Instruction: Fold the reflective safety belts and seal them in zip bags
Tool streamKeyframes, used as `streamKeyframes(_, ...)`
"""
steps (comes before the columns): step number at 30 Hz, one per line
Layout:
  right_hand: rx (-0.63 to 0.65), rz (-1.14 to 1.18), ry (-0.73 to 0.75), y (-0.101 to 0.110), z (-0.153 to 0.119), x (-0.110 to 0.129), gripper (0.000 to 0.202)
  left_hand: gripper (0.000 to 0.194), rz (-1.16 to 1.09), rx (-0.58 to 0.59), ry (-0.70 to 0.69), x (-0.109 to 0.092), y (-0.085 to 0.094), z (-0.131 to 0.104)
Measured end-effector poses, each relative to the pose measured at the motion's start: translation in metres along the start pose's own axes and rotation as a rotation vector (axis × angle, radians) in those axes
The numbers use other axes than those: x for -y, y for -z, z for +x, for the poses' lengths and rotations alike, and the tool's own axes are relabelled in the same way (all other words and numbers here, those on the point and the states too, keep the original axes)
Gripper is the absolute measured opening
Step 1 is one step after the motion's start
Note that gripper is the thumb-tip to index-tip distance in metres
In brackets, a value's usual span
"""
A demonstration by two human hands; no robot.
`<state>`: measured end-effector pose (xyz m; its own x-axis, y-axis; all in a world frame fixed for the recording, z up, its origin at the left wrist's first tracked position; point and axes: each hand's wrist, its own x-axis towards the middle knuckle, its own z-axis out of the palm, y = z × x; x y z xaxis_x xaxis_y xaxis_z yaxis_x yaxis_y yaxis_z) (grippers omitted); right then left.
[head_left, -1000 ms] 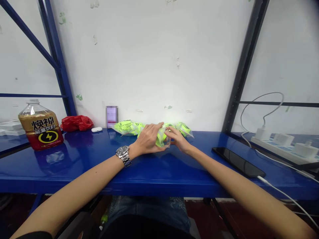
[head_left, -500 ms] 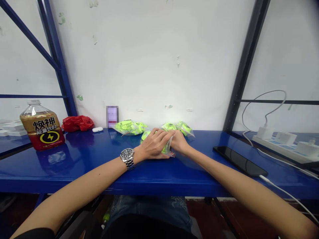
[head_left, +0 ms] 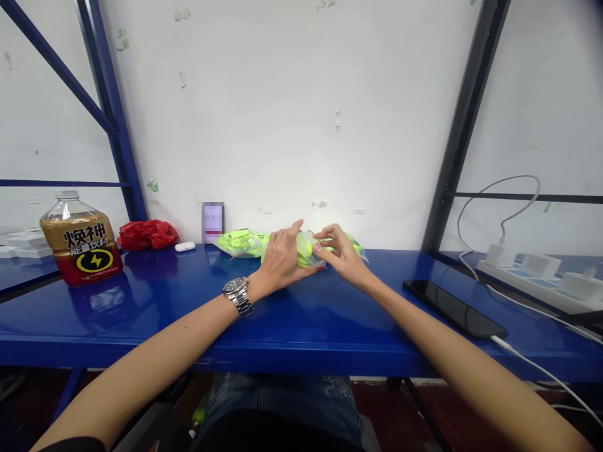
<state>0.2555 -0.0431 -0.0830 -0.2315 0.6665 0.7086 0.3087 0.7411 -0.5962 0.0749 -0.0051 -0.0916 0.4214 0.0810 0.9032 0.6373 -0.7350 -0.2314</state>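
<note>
Between my hands is a clear plastic bag [head_left: 307, 252] with bright yellow-green pieces inside, a little above the blue table. My left hand [head_left: 281, 257], with a steel watch on its wrist, wraps the bag from the left, thumb side up. From the right, my right hand [head_left: 340, 252] pinches the bag's edge with thumb and fingers; a thin reddish line shows at that edge. Another bag of yellow-green pieces [head_left: 241, 242] lies behind my left hand. More yellow-green bagging [head_left: 357, 246] shows partly behind my right hand.
On the left stand a large drink bottle [head_left: 83, 242], a red plastic bag [head_left: 147, 234] and a small white case [head_left: 184, 247]. A phone [head_left: 213, 221] leans on the wall. At right lie a black phone [head_left: 455, 309] with a white cable and a power strip [head_left: 532, 279] with chargers.
My left hand has turned more upright around the bag. My right hand has moved slightly right and up, its fingers now at the bag's edge. The bag has tilted to face me more.
</note>
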Motion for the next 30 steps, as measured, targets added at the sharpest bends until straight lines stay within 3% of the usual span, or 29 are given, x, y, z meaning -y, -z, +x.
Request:
streamKeyframes(3,0.167,-0.165,0.098,0.003,-0.003,0.013,0.02,0.099,0.029,-0.003,0.082,0.002,0.002,0.001)
streamKeyframes(7,0.162,-0.257,0.162,0.009,0.001,0.013,0.014,0.102,-0.002,0.09,0.132,-0.001,0.01,0.005)
streamKeyframes(10,0.134,-0.24,0.167,0.018,0.009,0.008,0.009,0.094,-0.05,0.227,0.109,0.005,0.023,0.015)
streamKeyframes(14,0.147,-0.302,0.301,0.032,0.022,0.005,0.008,0.047,-0.17,0.391,0.079,0.03,0.043,0.037)
streamKeyframes(18,0.181,-0.437,0.495,0.04,0.039,0.015,0.014,0.04,-0.312,0.571,0.006,0.056,0.064,0.062)
streamKeyframes(22,0.289,-0.654,0.519,0.047,0.054,0.032,0.02,0.039,-0.433,0.796,0.026,0.066,0.082,0.076)
streamKeyframes(25,0.343,-0.775,0.526,0.05,0.056,0.043,0.017,0.042,-0.491,0.887,0.07,0.067,0.084,0.074)
streamKeyframes(28,0.39,-0.759,0.498,0.051,0.052,0.052,0.009,0.046,-0.521,0.925,0.114,0.067,0.076,0.068)
streamKeyframes(30,0.396,-0.74,0.463,0.051,0.05,0.057,0.015,0.047,-0.518,0.926,0.104,0.067,0.07,0.067)
